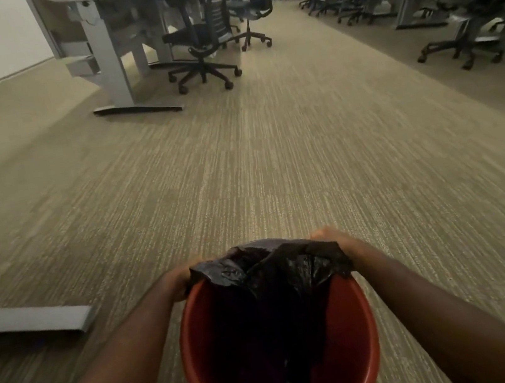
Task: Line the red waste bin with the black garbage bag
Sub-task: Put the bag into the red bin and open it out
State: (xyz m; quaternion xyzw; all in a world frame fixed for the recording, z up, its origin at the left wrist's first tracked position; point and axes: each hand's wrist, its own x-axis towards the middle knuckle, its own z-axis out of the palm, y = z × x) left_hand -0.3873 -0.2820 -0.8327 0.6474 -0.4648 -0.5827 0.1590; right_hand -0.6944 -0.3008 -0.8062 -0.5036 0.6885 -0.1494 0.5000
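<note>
The round red waste bin (192, 363) stands on the carpet right below me, seen from above. The black garbage bag (273, 287) hangs down inside it, its mouth bunched over the far rim. My left hand (178, 282) grips the bag's edge at the far left of the rim. My right hand (339, 244) grips the bag's edge at the far right. The near part of the rim shows bare red plastic. The bin's bottom is hidden by the dark bag.
Beige carpet (273, 161) stretches ahead as an aisle. A grey desk foot (29, 317) lies at my left. A desk (109, 48) and black wheeled office chairs (201, 43) stand far left, more chairs (475, 17) at the right.
</note>
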